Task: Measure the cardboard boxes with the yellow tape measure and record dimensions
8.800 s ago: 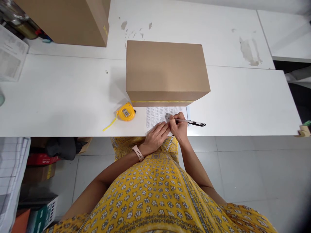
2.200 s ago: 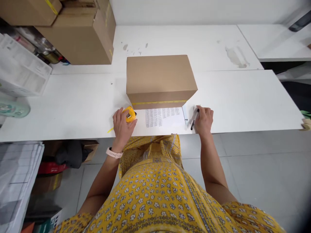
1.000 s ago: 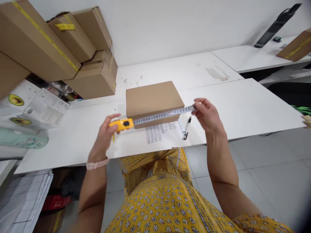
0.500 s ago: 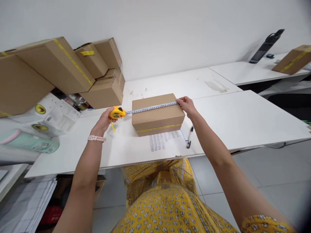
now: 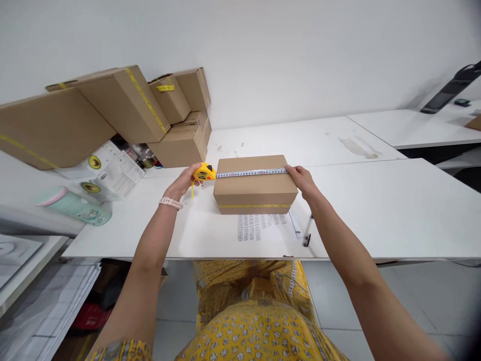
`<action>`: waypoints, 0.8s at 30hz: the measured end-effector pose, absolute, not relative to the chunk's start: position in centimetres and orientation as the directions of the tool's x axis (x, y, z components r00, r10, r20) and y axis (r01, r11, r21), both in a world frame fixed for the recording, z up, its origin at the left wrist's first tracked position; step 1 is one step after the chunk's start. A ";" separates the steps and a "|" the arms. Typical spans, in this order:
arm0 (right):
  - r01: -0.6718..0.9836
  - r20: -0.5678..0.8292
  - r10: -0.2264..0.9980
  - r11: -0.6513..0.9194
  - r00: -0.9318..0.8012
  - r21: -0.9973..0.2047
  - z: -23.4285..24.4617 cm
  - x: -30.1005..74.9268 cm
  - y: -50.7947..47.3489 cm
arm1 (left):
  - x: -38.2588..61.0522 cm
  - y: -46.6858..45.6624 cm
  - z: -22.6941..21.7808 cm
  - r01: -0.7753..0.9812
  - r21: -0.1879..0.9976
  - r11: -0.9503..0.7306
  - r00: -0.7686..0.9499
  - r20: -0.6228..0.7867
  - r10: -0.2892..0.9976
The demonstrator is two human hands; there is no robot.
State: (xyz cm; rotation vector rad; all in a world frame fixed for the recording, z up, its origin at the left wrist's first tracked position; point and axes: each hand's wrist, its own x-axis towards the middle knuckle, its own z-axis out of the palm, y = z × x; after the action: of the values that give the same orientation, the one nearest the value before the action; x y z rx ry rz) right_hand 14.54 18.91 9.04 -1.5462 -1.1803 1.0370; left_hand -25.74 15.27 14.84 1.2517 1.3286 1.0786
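A closed brown cardboard box [image 5: 250, 188] sits on the white table, with a strip of yellow tape along its near side. Across its top runs the silver blade of a tape measure, marked with black and red numbers. My left hand [image 5: 187, 179] is closed round the yellow tape measure case [image 5: 204, 172], right by the box's left edge; a yellow strap hangs below it. At the box's right edge, my right hand [image 5: 301, 181] pinches the blade's end against the top.
Printed paper [image 5: 250, 230] lies in front of the box, with a black-and-white pen [image 5: 307, 239] to its right. Stacked cardboard boxes [image 5: 128, 105], an avocado-print carton [image 5: 112, 170] and a mint-green tumbler [image 5: 80, 208] stand left. A black bottle [image 5: 451, 90] is at far right.
My left hand has brought the tape measure case in to the box's left edge, so less blade shows. My right hand stays at the right edge. The whole view has shifted.
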 end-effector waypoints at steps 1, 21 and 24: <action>0.217 -0.097 0.977 -0.138 0.191 -0.966 9.0 14.5 18.9 | -25.8 15.4 14.9 0.145 0.987 0.074 0.017 -0.077 0.997; 0.421 0.017 0.975 -0.079 0.220 -0.904 9.1 14.4 18.7 | -26.2 16.7 15.6 0.204 0.977 0.068 0.036 -0.077 0.996; 0.420 0.071 0.972 -0.030 0.222 -0.907 9.7 15.0 19.2 | -25.9 15.0 17.4 0.222 0.975 0.007 0.070 -0.023 0.997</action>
State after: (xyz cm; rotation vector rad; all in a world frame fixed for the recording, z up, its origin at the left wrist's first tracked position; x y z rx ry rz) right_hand 14.98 19.15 9.68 -1.6029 -1.3383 0.7780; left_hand -25.87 15.03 17.39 1.3932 1.3232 1.0299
